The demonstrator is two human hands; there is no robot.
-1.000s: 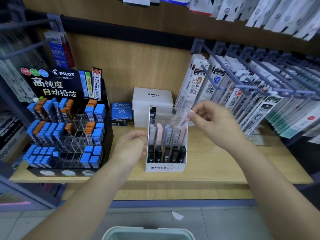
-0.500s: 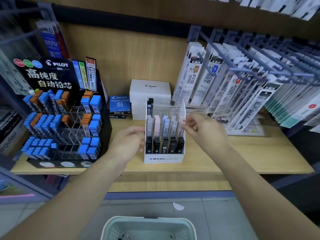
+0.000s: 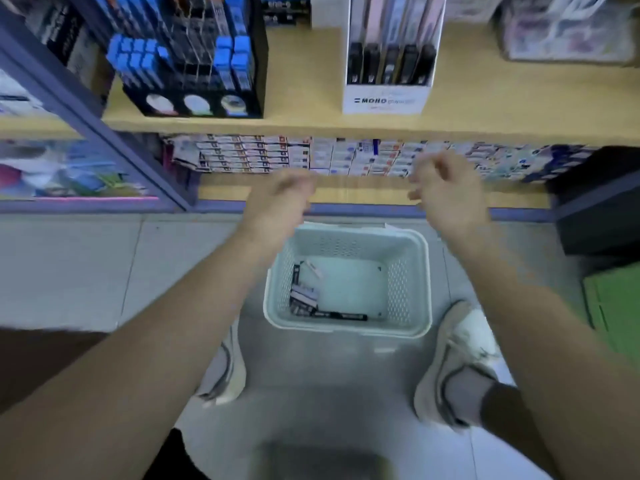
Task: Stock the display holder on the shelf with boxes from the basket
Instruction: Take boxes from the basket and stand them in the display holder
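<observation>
- One wooden shelf (image 3: 304, 81) spans the far side. Half a second ago it filled the view; now the camera has tipped down, and only its near edge and the lower part of its stock show.
- Black rack (image 3: 194, 64) of blue-capped refills stands on the shelf at far left, position unchanged.
- Pale green basket (image 3: 346, 233) sits on the floor near centre, between the person's shoes (image 3: 457, 358). Earlier only its rim showed; now the whole inside is in view.
- Display holder (image 3: 386, 98), white, stands on the shelf beyond the basket, slightly right. Its front row of dark boxes is in place. The upper rows are cut off by the frame, so the fill level cannot be read.
- Left hand (image 3: 277, 199) and right hand (image 3: 446, 192) have both left the holder and hang above the basket's far rim, well apart. Fingers are loosely curled and nothing is seen in either, though blur softens the fingertips. The right hand no longer has the item it held at the holder.
- Boxes (image 3: 304, 296): a small heap remains in the basket's left half, with a long dark item (image 3: 341, 316) along the near wall.
- Reading: one placement appears done and the next pick is about to start. Stock remains, so the task is unfinished.
</observation>
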